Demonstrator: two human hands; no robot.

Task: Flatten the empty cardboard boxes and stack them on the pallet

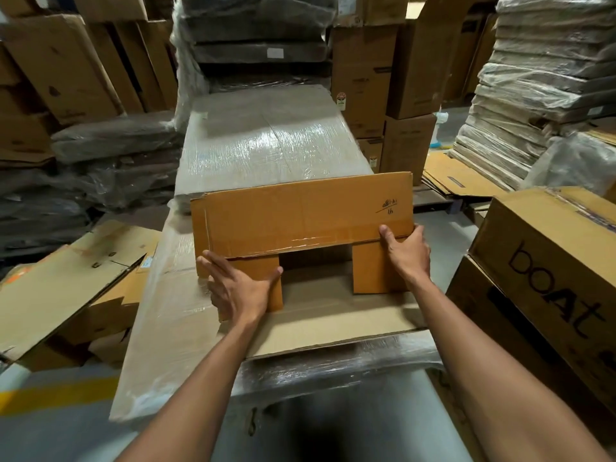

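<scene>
Two hands on one cardboard box (300,215), head view. The box lies near the front end of a long film-wrapped stack (266,138) of flat cardboard, directly in front of the person, its broad brown panel tilted up toward the camera. The panel carries a handwritten mark (388,206) near its upper right corner and a strip of clear tape (300,241) along its lower edge. Below that edge, two short flaps stick out, a left flap (266,266) and a right flap (373,268), with a dark gap between them. A long flap (333,315) lies flat on the film toward the person. Left hand (238,288): fingers spread and straight, palm down, pressing on the left flap and the box's lower left corner. Right hand (405,250): thumb on top of the panel at the tape, fingers curled round the right edge, gripping the box. Both forearms are extended and bare. Surroundings: a printed "boat" carton (550,261) close on the right, flattened cartons (66,288) on the left beside the stack, and further wrapped bundles (533,78) at the back right. Grey floor (50,438) with a yellow line (50,398) at lower left.
</scene>
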